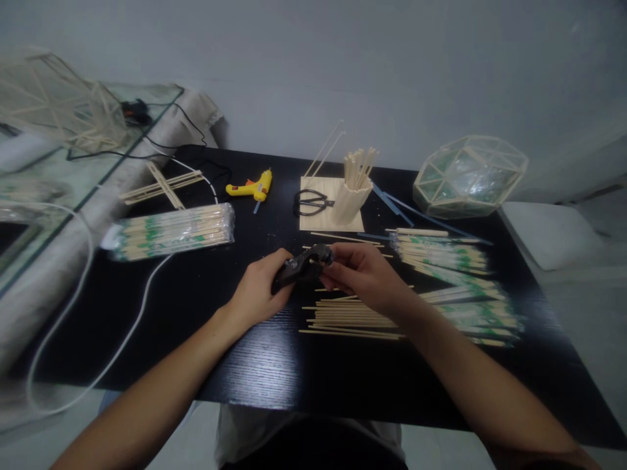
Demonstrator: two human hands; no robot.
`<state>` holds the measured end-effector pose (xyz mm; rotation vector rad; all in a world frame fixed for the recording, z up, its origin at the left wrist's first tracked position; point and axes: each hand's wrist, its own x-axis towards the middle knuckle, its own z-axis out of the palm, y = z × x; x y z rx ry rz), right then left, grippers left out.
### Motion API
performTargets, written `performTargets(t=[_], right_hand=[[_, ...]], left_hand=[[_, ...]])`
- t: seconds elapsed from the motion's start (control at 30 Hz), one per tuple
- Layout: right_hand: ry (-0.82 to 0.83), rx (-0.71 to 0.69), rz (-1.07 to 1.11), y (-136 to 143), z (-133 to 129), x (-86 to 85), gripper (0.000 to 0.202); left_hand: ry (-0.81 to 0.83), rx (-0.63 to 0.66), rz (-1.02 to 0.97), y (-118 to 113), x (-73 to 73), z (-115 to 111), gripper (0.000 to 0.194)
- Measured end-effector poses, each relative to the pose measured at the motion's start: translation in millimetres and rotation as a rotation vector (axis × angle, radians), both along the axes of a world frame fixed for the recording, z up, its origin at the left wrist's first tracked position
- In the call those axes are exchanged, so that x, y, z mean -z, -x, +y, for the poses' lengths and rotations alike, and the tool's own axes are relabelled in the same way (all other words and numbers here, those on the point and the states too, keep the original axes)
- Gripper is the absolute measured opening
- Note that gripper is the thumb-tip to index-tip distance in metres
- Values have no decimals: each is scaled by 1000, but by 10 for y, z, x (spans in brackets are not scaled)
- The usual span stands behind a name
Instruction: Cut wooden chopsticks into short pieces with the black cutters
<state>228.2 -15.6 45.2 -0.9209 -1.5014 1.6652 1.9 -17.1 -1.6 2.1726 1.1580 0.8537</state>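
Observation:
My left hand (263, 287) is closed around one end of a black curved object (304, 263), held above the middle of the table. Its exact kind is hard to make out. At the object's other end, the fingers of my right hand (362, 273) are pinched together, touching it. Whether a small piece sits between those fingertips cannot be seen. Beneath my right hand and forearm lie several loose thin wooden sticks (343, 316). Just beyond both hands is a square wooden board (313, 224), bearing black-handled scissors (311, 203) and a stick-walled holder (349, 203) full of upright sticks.
Left of the board lies a yellow glue gun (252, 187). A plastic-wrapped stick bundle (171, 232) and a white cable (140, 313) are farther left. On the right are more wrapped sticks (445, 254), blue strips (392, 205) and a faceted stick-framed form (470, 176).

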Motion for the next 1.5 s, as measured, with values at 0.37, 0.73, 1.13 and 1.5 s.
performTargets(t=[0.37,0.73,1.13,1.5], right_hand=[[-20,42,-14,18,-8,6,43],[-22,105,-63,50,0,-15,43],[-389,335,-255,121,-66,149,8],[-336,225,-190,76,-63,31,14]], left_hand=[[90,-13,-7,-9,24,0,12],[131,-66,48,-27,14,-7,14],[50,-136,22,-29,84,12,18],[17,-64,-11,-15,83,-3,10]])
